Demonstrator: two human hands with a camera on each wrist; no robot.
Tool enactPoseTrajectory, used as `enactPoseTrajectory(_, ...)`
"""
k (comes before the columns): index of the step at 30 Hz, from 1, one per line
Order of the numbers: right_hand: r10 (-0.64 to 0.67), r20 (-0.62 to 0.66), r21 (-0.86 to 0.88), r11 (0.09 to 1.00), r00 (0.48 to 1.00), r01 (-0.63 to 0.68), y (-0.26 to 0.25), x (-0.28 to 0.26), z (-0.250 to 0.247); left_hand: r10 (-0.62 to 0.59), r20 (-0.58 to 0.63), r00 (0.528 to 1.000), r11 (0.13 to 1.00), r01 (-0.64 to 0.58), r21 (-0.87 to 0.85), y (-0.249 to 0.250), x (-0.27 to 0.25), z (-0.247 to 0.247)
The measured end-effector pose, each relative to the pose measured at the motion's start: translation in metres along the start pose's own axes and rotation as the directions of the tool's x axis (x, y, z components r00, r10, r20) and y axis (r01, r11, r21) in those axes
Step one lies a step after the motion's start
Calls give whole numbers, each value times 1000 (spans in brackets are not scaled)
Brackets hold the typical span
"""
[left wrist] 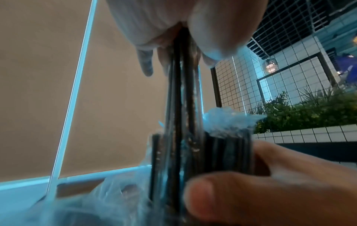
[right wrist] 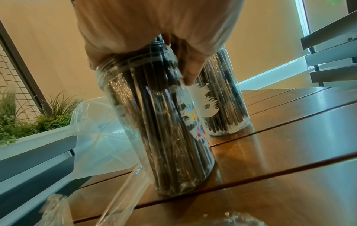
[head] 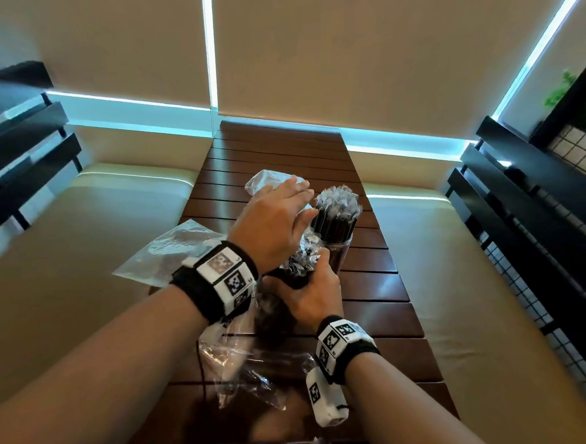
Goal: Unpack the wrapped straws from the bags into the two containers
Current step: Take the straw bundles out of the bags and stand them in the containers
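Straws in black with clear crinkled wrappers (head: 304, 260) are bunched upright in the near clear plastic jar (right wrist: 160, 130), and the person's right hand (head: 309, 291) is curled round that bunch just above the jar's threaded mouth. The left hand (head: 278, 222) hovers over the tops with its fingers straight; the left wrist view shows a few of the straws (left wrist: 183, 91) pinched between fingertips (left wrist: 212, 30) above the main bunch, though which hand's they are cannot be told.

The far clear plastic jar (head: 338, 250), already crammed with wrapped straws (head: 338, 205), stands just beyond the near one, toward the far edge of the brown slatted wooden table (head: 374, 285). Crumpled clear plastic bags (head: 170, 253) lie at the table's left edge and near edge.

Risks, as a judgement:
- The near jar looks tightly packed, so pushing more straws in could buckle them or tear the wrappers.
- Pressing down off-centre might tip the jar, and it stands close enough to the far jar to knock that over as well.
- Loose bags near the jar's base could snag a wrist strap and drag the jar toward the left edge.
- If the right hand lets go too soon, the bunch may splay and spill over the rim.
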State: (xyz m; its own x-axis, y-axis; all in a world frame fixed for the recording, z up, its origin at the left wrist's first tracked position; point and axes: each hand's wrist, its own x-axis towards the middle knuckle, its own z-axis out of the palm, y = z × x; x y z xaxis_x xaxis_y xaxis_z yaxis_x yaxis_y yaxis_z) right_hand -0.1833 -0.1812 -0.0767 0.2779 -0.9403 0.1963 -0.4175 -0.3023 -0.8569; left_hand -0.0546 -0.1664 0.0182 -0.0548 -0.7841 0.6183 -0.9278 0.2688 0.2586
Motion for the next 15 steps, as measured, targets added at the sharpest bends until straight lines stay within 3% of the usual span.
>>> enactPoseTrajectory(4,-28,2,6,1000,1000,28,6,0,2,-99,143,985,995,93,48,-3,-22,15)
enactPoseTrajectory(9,-30,5,0,1000,1000,30,12,1,6,-180,349,920,972,112,205,-10,-58,28)
enactPoseTrajectory(13,-47,-4,-23,999,999,47,15,1,5,-220,402,889,939,82,333,-5,-42,20)
enactPoseTrajectory(15,-52,-7,-20,998,999,52,14,0,4,-267,423,866,944,146,297,-5,-27,17)
